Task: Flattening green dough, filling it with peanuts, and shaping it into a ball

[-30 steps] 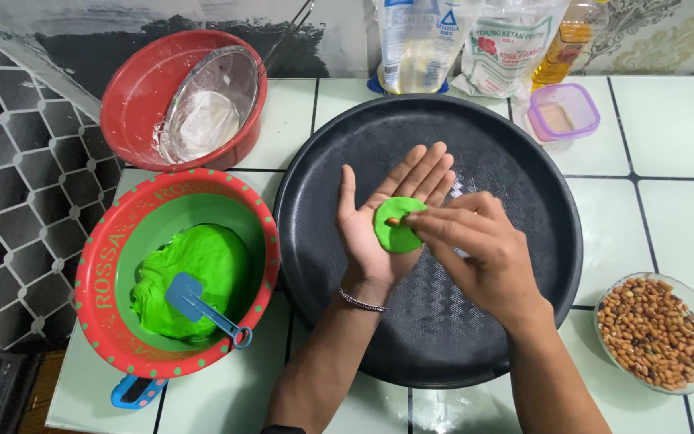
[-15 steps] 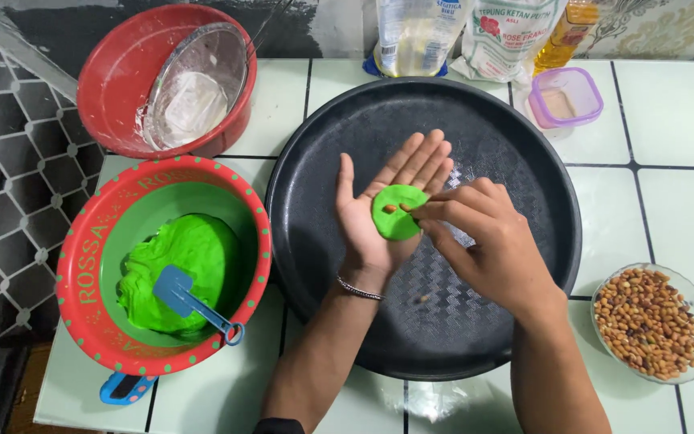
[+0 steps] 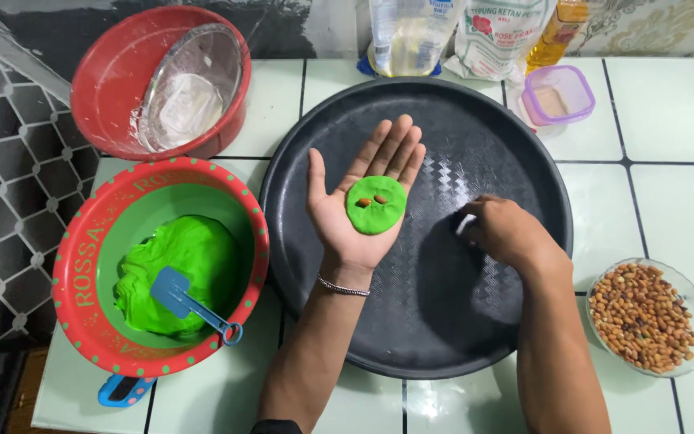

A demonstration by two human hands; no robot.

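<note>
Home kitchen: tiled counter (image 3: 668,120), mixing bowls (image 3: 82,265), flour bag (image 3: 496,36), oil bottle (image 3: 556,28).

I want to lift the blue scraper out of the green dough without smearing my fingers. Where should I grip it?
Grip the blue scraper by its handle's ringed end, coming from the lower right over the bowl's rim. The blade is sunk in the green dough, while the handle slants up clear of it, so that end looks clean and free.

Bright green dough disc (image 3: 375,205), black embossed tray (image 3: 443,337), red dotted bowl (image 3: 82,265).
</note>
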